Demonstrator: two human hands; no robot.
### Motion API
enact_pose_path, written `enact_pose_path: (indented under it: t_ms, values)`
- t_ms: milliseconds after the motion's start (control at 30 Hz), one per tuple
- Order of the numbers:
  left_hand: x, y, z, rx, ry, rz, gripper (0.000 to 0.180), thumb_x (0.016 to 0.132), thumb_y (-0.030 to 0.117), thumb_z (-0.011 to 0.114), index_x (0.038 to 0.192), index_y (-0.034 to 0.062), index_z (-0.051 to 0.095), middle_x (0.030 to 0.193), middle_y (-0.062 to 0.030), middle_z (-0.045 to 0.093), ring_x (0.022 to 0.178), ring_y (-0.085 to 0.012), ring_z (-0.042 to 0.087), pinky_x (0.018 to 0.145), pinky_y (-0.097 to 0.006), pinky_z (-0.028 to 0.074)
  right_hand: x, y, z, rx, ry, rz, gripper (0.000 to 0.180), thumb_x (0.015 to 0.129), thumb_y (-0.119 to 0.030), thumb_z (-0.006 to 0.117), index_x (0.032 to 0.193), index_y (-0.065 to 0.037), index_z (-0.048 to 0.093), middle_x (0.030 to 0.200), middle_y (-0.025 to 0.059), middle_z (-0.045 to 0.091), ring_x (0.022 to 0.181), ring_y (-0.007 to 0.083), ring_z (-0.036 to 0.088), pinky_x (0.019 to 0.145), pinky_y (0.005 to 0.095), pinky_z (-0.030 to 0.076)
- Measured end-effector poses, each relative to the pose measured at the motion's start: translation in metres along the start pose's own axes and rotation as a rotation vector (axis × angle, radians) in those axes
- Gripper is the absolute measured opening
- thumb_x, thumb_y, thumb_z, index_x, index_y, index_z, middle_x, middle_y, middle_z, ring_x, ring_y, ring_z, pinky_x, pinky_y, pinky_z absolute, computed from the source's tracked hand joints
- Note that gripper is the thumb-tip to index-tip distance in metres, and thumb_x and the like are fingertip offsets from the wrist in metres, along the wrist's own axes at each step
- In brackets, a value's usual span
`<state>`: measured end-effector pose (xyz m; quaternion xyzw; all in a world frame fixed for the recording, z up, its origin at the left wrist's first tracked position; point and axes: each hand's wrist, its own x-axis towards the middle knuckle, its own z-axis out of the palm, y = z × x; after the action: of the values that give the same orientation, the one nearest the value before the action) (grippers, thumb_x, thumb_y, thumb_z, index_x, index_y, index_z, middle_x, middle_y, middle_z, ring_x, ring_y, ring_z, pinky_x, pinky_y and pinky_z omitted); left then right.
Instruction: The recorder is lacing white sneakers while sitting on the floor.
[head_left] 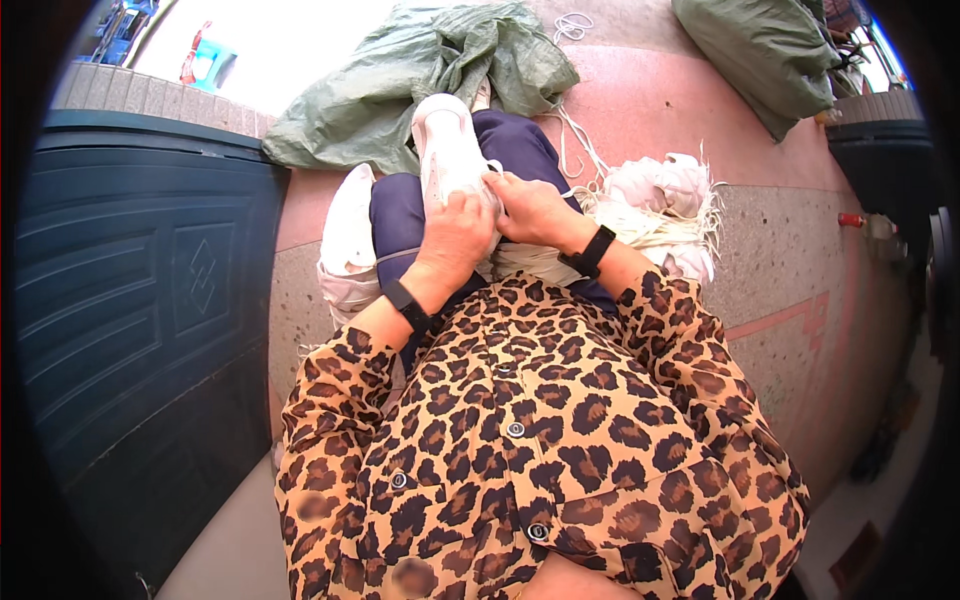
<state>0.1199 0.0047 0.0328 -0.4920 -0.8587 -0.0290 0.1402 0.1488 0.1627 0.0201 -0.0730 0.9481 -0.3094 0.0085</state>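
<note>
A white shoe (447, 150) rests over my lap between my knees, with its rounded end pointing away from me. My left hand (458, 238) is closed on its near part, fingers curled over the side. Against the shoe's right edge my right hand (535, 208) is closed, thumb and fingers pinching there. Whether a lace is in that pinch is too small to tell. Both hands nearly meet and hide the shoe's near end.
Beside my left leg lie stacked white shoe pieces (348, 235). A pile of white shoe pieces with loose laces (655, 205) sits to the right. Green woven sacks (360, 105) lie ahead and at the far right. A dark panelled door (150, 270) stands close on the left.
</note>
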Motion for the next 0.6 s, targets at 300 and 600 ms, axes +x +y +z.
enact_pose_path:
  t_ms: [300, 600]
  values:
    - [-0.007, -0.047, 0.011, -0.902, -0.450, -1.015, 0.037, 0.076, 0.032, 0.057, 0.084, -0.0043, 0.056, 0.077, -0.0242, 0.060, 0.075, -0.0370, 0.059, 0.068, -0.041, 0.046, 0.006, 0.004, 0.018, -0.076, 0.129, -0.054, 0.046, 0.065, -0.006, 0.057, 0.108, 0.000, 0.043, 0.088, 0.0171, 0.055, 0.068, 0.0307, 0.059, 0.056, 0.0385, 0.048]
    - [-0.043, -0.045, 0.051, -0.765, -0.203, -0.792, 0.024, 0.083, 0.020, 0.047, 0.079, -0.0023, 0.055, 0.069, -0.0240, 0.058, 0.067, -0.0405, 0.057, 0.062, -0.046, 0.045, 0.006, -0.004, 0.022, -0.084, 0.016, -0.091, 0.036, 0.074, -0.012, 0.054, 0.107, -0.003, 0.045, 0.086, 0.0172, 0.057, 0.070, 0.0328, 0.059, 0.059, 0.0398, 0.048]
